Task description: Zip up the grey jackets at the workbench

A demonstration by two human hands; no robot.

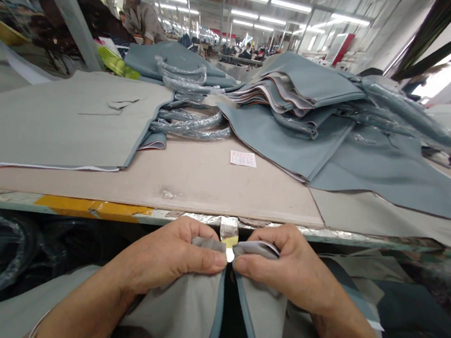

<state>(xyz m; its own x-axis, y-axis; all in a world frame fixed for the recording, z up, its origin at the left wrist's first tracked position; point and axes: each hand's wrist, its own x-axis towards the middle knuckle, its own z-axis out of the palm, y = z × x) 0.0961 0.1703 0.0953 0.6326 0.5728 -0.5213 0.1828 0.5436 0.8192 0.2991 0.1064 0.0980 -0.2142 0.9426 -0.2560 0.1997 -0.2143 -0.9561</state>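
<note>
Below the table's front edge, my left hand (175, 255) pinches the top corner of a grey fabric panel with blue piping (188, 316). Facing it, my right hand (291, 269) is closed on the matching corner of a second grey panel (261, 314). My two thumbs nearly touch at the middle, just under a strip of silver tape and a small yellow tag (228, 241) on the table edge. Both panels hang down toward my lap, with a dark gap between them.
The beige work table (207, 183) carries a flat grey sheet (60, 117) at left, plastic-wrapped handles (192, 124), and a pile of blue-grey fabric pieces (317, 114) at right. A small paper slip (243, 158) lies mid-table. People work at the far left.
</note>
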